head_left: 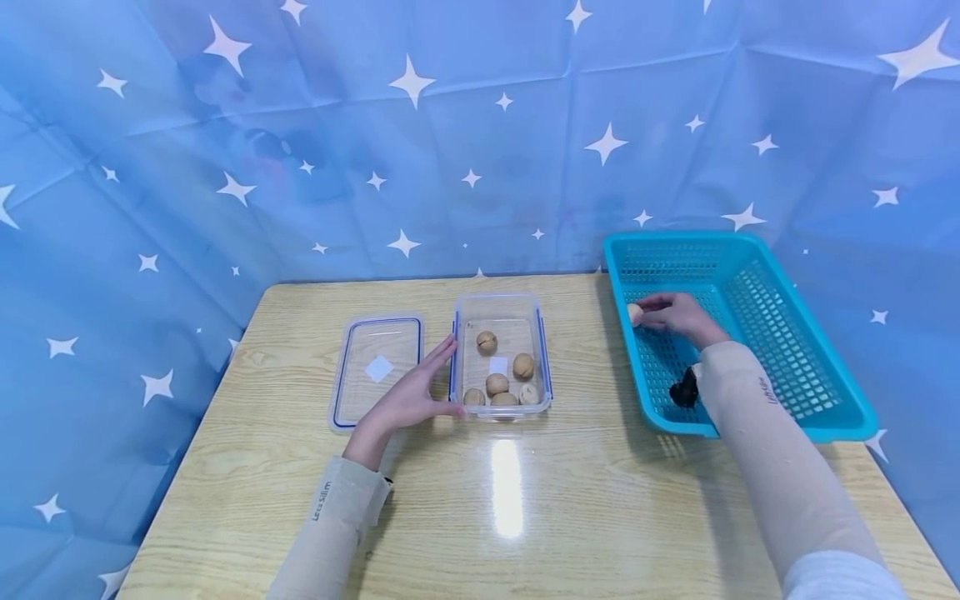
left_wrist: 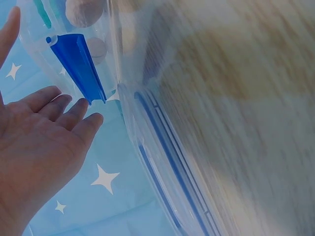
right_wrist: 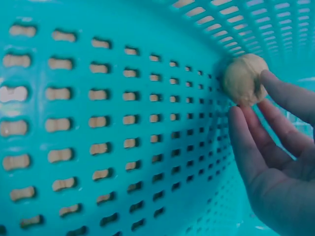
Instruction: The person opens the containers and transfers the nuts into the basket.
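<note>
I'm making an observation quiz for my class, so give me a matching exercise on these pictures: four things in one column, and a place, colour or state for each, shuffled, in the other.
Things
1. Left hand
2. Right hand
3. Lid
4. Basket

Descriptions
A. Turquoise, with holes in its walls
B. Lying flat on the table
C. Pinching a round tan object
D. Thumb and fingers spread at the side of the clear box

Right pairs: 1-D, 2-C, 3-B, 4-A
</note>
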The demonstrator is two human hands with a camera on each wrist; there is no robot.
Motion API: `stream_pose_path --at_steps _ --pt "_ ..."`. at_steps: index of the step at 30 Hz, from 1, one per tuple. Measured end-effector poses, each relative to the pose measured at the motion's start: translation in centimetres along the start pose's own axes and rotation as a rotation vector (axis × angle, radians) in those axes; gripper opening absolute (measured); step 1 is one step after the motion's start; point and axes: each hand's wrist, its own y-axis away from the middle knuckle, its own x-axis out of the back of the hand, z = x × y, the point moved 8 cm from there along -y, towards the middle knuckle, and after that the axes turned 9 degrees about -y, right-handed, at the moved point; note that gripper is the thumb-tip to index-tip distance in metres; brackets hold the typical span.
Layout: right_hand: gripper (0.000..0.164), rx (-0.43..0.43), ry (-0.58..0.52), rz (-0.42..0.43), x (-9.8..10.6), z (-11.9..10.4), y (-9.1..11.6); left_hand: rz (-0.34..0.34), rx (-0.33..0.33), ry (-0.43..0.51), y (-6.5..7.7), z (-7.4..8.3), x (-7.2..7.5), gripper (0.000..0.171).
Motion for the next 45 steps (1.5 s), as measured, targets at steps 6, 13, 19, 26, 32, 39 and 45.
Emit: stream_pose_path --at_steps 6,13,19,26,32,39,45 --pt "0.062 0.02 -0.122 -0.017 0.7 -0.7 0.7 -0.002 0.003 -0.003 0.0 -0.1 0.0 0.108" --pt "0.064 0.042 -0.256 -0.013 1.3 -2.1 1.1 -0.006 0.009 -0.003 0.0 -0.2 -0.1 0.108" --pt "0.067 0.063 -0.257 -0.007 1.1 -3.7 1.6 -0.009 0.005 -0.008 -0.1 -0.1 -0.1 0.108" --pt "0.066 0.106 -0.265 -0.001 0.5 -6.2 2.2 -0.011 0.001 -0.009 -0.1 0.0 -0.2 0.108" --pt "0.066 0.142 -0.249 0.008 -0.4 -8.8 3.2 -0.009 0.005 -0.025 -0.1 0.0 -0.1 0.108" --pt "0.063 0.211 -0.221 0.006 -1.8 -11.2 4.5 -0.008 0.002 -0.03 -0.1 -0.1 0.0 0.108" --pt "0.056 0.281 -0.18 0.0 -3.3 -13.1 5.6 -0.009 0.003 -0.025 -0.1 -0.1 0.0 0.109"
